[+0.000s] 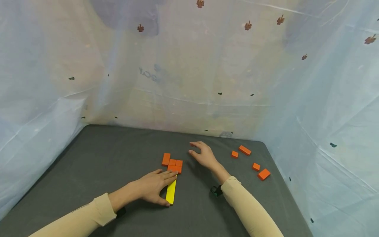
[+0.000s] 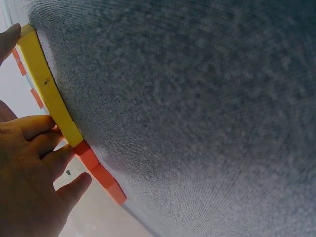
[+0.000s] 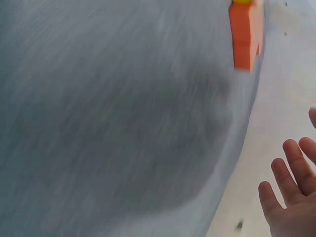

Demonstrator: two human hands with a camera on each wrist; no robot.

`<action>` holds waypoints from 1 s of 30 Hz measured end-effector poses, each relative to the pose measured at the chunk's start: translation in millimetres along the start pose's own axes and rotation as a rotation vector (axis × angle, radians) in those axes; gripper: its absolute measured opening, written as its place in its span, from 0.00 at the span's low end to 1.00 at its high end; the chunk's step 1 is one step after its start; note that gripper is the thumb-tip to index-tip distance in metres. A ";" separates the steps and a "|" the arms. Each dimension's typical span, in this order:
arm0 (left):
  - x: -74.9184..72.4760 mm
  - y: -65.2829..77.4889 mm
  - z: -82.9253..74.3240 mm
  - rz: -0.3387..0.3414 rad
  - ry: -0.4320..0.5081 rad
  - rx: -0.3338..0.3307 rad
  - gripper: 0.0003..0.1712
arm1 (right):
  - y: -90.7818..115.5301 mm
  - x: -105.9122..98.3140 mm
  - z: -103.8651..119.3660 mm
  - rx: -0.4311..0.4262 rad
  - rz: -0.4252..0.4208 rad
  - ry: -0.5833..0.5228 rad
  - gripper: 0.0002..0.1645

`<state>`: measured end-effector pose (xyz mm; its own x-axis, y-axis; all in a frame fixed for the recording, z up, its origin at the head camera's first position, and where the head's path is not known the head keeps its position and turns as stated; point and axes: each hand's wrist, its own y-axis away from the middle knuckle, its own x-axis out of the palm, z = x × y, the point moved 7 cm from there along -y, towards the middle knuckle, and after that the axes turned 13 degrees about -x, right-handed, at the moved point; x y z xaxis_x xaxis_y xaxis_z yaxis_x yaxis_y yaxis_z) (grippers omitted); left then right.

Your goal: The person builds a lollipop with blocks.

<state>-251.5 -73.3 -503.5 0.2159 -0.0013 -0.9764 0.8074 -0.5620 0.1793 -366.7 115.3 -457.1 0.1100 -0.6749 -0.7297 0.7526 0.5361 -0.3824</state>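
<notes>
A long yellow block (image 1: 170, 192) lies on the dark table, its far end at a cluster of orange blocks. My left hand (image 1: 152, 187) is spread over it, the thumb at the near end and straight fingers reaching across the far end. In the left wrist view the fingertips touch the side of the yellow block (image 2: 49, 89). The cluster has a rectangular orange block (image 1: 174, 169), two small orange blocks (image 1: 176, 162) behind it and another rectangular one (image 1: 166, 159) at the left. My right hand (image 1: 205, 156) hovers right of the cluster, fingers loosely extended, holding nothing.
Toward the table's right edge lie two small orange blocks, one farther back (image 1: 235, 154) and one nearer (image 1: 256, 167), and two larger ones, a far one (image 1: 245, 150) and a near one (image 1: 264, 174). Translucent plastic sheeting (image 1: 183, 65) hangs behind and beside the table (image 1: 118, 148).
</notes>
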 end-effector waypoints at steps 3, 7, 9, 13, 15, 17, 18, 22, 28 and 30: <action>1.0 0.3 -0.4 -0.002 0.009 0.008 0.63 | 17.2 -22.1 -14.8 0.044 -0.052 0.028 0.28; 2.3 0.8 1.2 -0.006 0.001 0.011 0.63 | 44.0 -51.2 -35.0 0.122 -0.098 0.067 0.28; 2.5 1.0 2.1 -0.009 -0.004 0.011 0.63 | 59.1 -65.5 -45.1 0.159 -0.120 0.087 0.29; 2.0 1.1 2.5 -0.008 0.003 0.009 0.63 | 91.8 -93.5 -64.7 0.210 -0.165 0.145 0.29; 1.7 1.2 2.0 -0.005 0.004 0.008 0.63 | 108.7 -107.0 -74.0 0.238 -0.174 0.174 0.29; 0.9 1.6 1.6 -0.002 0.002 0.008 0.63 | 125.0 -120.0 -82.2 0.262 -0.175 0.209 0.30; 0.4 1.8 1.4 0.000 0.002 0.007 0.63 | 132.9 -126.2 -85.8 0.275 -0.173 0.226 0.30; -1.1 2.2 1.0 0.009 0.006 0.004 0.63 | 161.5 -148.7 -101.0 0.325 -0.147 0.296 0.31; 0.4 1.1 1.6 0.016 0.006 0.004 0.63 | 195.2 -167.8 -122.9 0.369 -0.059 0.348 0.36; 0.9 0.9 1.7 0.016 0.008 0.005 0.63 | 203.8 -170.5 -127.2 0.371 -0.030 0.353 0.38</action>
<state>-251.6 -75.2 -504.4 0.2332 -0.0043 -0.9724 0.8008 -0.5665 0.1945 -314.7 404.2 -482.8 -0.0929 -0.4407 -0.8929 0.9387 0.2602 -0.2261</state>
